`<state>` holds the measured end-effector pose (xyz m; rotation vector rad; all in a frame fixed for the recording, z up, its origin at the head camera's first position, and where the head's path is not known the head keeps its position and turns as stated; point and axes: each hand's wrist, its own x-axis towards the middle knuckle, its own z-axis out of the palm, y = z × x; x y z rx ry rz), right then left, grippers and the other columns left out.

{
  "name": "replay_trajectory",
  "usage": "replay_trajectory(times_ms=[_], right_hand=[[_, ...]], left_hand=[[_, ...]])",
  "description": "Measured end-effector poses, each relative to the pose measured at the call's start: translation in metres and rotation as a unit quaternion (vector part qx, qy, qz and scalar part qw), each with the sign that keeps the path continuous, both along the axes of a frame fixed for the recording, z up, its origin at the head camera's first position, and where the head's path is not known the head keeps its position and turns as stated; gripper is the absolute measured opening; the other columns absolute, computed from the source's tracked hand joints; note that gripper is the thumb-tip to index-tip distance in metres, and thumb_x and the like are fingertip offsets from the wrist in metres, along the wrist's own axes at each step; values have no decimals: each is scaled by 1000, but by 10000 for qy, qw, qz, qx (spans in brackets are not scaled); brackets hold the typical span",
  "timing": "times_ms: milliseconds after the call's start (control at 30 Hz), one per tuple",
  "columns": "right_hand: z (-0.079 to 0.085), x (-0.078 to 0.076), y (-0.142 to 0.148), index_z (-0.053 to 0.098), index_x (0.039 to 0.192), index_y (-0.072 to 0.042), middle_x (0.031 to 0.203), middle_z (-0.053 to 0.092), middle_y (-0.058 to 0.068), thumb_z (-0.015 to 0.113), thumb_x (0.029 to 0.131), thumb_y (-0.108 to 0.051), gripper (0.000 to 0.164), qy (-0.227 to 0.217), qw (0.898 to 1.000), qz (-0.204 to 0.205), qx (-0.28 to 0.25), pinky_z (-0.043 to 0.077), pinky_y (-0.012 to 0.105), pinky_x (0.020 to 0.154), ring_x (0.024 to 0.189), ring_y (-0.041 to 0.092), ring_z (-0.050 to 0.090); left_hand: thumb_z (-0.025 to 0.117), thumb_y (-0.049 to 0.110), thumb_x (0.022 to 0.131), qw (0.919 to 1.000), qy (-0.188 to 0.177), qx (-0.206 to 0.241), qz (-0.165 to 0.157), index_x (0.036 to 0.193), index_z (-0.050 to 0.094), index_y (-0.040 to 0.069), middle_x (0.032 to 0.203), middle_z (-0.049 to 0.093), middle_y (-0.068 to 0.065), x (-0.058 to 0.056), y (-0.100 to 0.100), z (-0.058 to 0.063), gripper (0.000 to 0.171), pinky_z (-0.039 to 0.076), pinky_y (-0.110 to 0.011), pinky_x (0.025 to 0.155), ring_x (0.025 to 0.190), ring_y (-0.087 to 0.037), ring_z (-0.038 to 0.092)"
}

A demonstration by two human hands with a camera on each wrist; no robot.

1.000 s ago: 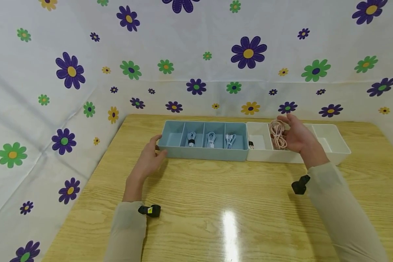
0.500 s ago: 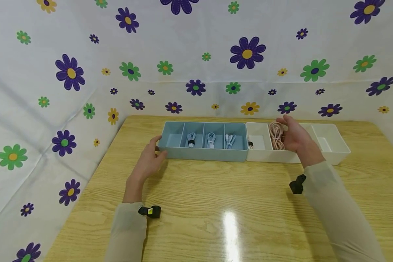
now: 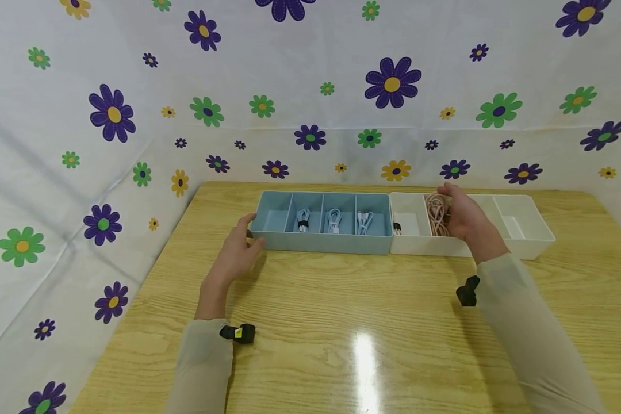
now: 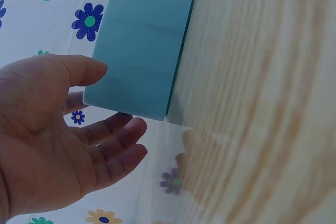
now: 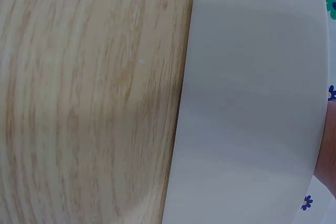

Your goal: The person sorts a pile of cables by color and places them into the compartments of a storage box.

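A blue divided box (image 3: pixel 321 242) stands on the table, with my left hand (image 3: pixel 235 247) at its left end. In the left wrist view my thumb (image 4: pixel 89 70) lies at the front corner; the other fingers spread loosely by the end wall. Joined end to end with it is a white divided box (image 3: pixel 429 246). A coiled pinkish cable (image 3: pixel 437 215) sits in its second compartment from the left. My right hand (image 3: pixel 468 221) is at that compartment, against the cable's right side; one finger reaches over the far rim and the other fingertips are hidden.
Three blue compartments hold coiled pale cables (image 3: pixel 333 220); the leftmost is bare. A black-banded cable end (image 3: pixel 397 228) shows in the white box's first compartment. Behind the wooden table (image 3: pixel 310 310) hangs a flowered cloth (image 3: pixel 269 69).
The pinkish cable has settled lower into its compartment. My right hand has shifted slightly left, and its fingertips have gone out of sight. My left hand stays in place.
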<state>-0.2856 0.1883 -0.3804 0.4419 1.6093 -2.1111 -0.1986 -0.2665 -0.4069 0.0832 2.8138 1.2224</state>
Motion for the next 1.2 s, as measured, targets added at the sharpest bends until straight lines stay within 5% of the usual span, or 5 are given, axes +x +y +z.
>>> replay_trajectory(times_ms=[267,467,700,933,1200], right_hand=[[-1,0,-4,40,112,-21,118,34,-2,30,106,-40,22,276,9995,-3,158,36,25,98,105,10,39],[-4,0,-6,33,138,-13,145,21,7,27,107,-36,39,628,9969,-30,481,26,32,115,127,16,29],[-8,-1,-8,38,117,-11,117,32,-1,31,106,-31,24,1107,9883,24,1046,36,28,98,104,10,36],[-6,8,-13,21,148,-1,147,23,18,28,106,-37,56,1312,9748,-145,1796,31,44,111,122,23,33],[-1,14,-18,31,140,3,153,19,24,21,107,-36,52,1524,9649,-113,2134,25,48,115,134,33,25]], left_hand=[[49,20,104,10000,-31,7,43,158,17,8,140,40,-29,0,1,1,64,47,-54,96,117,-44,52],[50,21,103,9999,-36,-50,105,158,17,9,140,41,-28,1,1,0,65,46,-53,96,116,-43,52],[49,21,103,9999,-58,-91,96,158,16,10,140,41,-29,0,1,0,65,46,-54,95,117,-43,51],[49,22,103,10000,-68,-12,47,158,16,10,140,42,-29,0,0,-1,65,48,-53,94,117,-43,53],[49,22,103,9999,-80,-14,68,158,16,11,140,42,-29,0,0,-2,65,47,-53,94,118,-42,52]])
